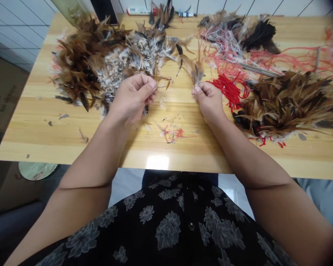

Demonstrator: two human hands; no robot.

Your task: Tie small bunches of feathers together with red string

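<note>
I had the left hand (133, 96) closed in a pinch, thumb against forefinger, on a thin feather (162, 83) at the near side of the big brown-and-grey pile (100, 62). The right hand (209, 100) was closed too, fingertips clamped on the quill ends of a small tuft (195, 70) that fanned up and away from me. Both hands hung over the middle of the table (44, 125), apart, with bare wood between them.

I judged that the grip mattered most: hold low on the quills, not on the vanes, so the tuft would sit aligned and nothing would bend. The lone feather looked light enough to slip, so a firm pinch near its base seemed right.

For room, the open strip lay between the hands and the near edge, broken only by a few scraps (172, 133) of red thread and down. The left was hemmed in by the pile, the right by red threads (230, 88) just beside the knuckles and a second pile (291, 103) beyond. The forearms crossed the near edge, so anything dropped close in could have gone off it.
</note>
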